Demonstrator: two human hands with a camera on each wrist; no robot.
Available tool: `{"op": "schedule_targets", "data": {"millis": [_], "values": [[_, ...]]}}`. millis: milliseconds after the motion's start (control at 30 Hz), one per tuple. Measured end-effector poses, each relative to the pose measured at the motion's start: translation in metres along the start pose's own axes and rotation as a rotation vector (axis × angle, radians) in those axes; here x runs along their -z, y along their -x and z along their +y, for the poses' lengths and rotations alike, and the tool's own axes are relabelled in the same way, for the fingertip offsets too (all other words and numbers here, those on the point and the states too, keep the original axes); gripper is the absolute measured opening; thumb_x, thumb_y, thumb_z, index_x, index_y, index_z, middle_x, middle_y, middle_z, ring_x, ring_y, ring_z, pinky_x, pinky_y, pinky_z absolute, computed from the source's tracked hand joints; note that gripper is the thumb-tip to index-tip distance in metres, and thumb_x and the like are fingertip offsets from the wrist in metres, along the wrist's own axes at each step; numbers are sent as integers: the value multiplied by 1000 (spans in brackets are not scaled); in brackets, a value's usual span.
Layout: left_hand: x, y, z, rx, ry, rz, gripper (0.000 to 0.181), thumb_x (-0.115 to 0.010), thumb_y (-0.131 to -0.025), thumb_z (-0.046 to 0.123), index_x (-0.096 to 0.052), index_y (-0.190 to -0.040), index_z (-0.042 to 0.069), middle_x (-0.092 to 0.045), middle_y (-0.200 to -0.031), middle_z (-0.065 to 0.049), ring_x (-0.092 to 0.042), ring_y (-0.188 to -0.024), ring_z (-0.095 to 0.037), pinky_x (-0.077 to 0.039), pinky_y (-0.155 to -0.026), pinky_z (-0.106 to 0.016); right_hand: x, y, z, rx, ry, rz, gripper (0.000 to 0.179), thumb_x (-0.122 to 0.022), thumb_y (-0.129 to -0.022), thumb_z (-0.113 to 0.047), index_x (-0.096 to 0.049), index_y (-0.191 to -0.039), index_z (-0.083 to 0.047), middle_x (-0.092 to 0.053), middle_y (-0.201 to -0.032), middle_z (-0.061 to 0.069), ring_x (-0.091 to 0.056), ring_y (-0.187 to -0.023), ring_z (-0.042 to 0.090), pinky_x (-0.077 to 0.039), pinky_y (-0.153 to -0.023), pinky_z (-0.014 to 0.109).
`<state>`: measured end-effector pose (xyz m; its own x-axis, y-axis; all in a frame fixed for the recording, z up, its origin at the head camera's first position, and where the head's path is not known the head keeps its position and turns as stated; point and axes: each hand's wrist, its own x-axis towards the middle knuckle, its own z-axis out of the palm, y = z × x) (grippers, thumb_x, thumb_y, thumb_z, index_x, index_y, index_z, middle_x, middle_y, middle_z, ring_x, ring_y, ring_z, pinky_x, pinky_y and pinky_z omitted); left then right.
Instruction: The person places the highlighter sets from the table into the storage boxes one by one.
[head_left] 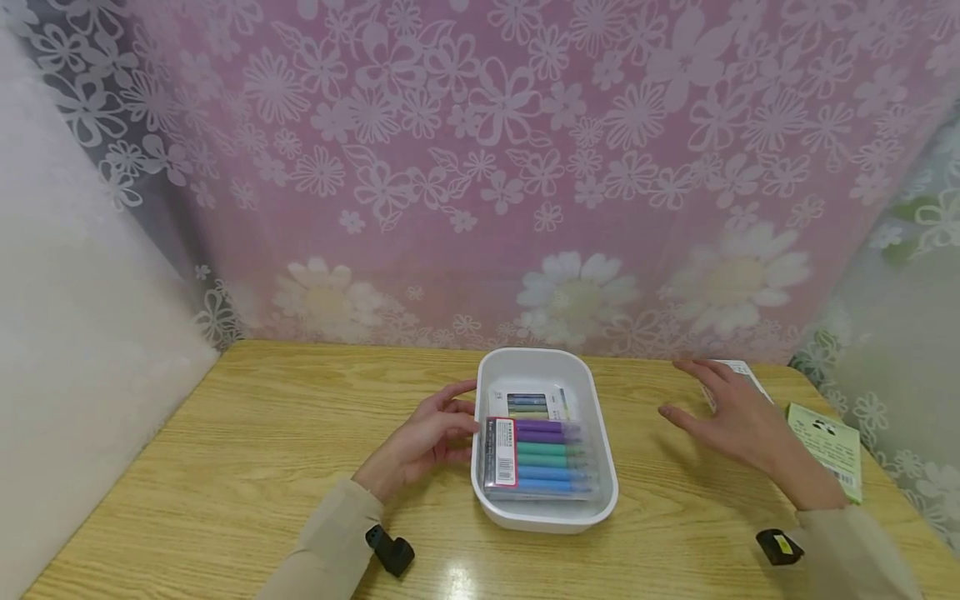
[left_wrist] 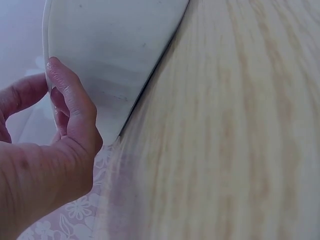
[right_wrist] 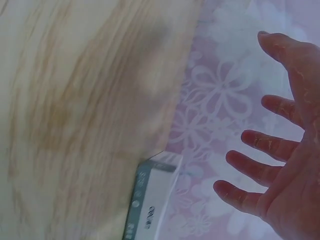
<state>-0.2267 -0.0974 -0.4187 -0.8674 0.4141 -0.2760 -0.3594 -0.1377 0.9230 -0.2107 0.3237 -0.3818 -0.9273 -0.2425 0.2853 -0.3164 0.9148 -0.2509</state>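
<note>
A white plastic bin (head_left: 540, 523) with rounded corners stands on the table. Inside it, a clear pack of purple, green and blue pens (head_left: 540, 458) lies over a flatter pack (head_left: 528, 406) with a window. My left hand (head_left: 423, 437) holds the bin's left side; in the left wrist view its curled fingers (left_wrist: 75, 100) meet the rim and outer wall. Off to the bin's right, my right hand (head_left: 738, 417) hovers with fingers spread and nothing in them. Beneath and behind it lies a white box (head_left: 742, 375), partly hidden, with a grey-green side in the right wrist view.
A green packet (head_left: 828, 446) with a panda picture lies near the table's right edge, beside my right forearm. Floral curtains (head_left: 480, 167) hang behind the wooden table (head_left: 300, 433) and along both sides. Each wrist carries a small black camera.
</note>
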Motion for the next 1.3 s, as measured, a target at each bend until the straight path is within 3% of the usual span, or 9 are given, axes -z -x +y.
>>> {"op": "schedule_targets", "data": {"millis": [167, 500, 700, 1133, 1300], "values": [[0, 0, 0, -3, -4, -10, 73, -64, -91, 2, -37, -157, 17, -54, -128, -10, -65, -95, -13, -61, -72, -30, -2, -2, 15, -24, 18, 3, 76, -72, -91, -51, -51, -147, -3, -48, -144, 34, -55, -118, 55, -49, -81, 70], [1, 0, 1, -2, -14, -3, 71, -63, -92, 3, -37, -156, 17, -53, -137, -15, -66, -96, -14, -61, -72, -29, -5, -8, 49, -105, 69, -76, 79, -65, -95, -56, -47, -148, 1, -43, -146, 39, -52, -117, 61, -47, -83, 72], [1, -1, 0, -5, -12, -14, 72, -62, -92, 3, -36, -157, 17, -52, -141, -18, -67, -96, -13, -61, -73, -30, -6, -11, 66, -136, 77, -115, 82, -63, -95, -57, -47, -146, 4, -41, -143, 42, -57, -107, 57, -50, -75, 65], [4, -3, 0, 2, -3, -21, 71, -63, -92, 2, -37, -156, 17, -52, -140, -18, -66, -98, -14, -61, -74, -30, -12, -16, 82, -170, 137, -162, 79, -62, -96, -55, -50, -139, 11, -39, -139, 49, -59, -100, 59, -51, -72, 64], [4, -3, 0, 3, 0, -22, 69, -63, -92, 3, -38, -155, 16, -54, -138, -16, -66, -98, -14, -61, -77, -31, -15, -18, 88, -204, 124, -192, 75, -64, -95, -47, -45, -139, 11, -47, -125, 50, -60, -90, 54, -51, -64, 57]]}}
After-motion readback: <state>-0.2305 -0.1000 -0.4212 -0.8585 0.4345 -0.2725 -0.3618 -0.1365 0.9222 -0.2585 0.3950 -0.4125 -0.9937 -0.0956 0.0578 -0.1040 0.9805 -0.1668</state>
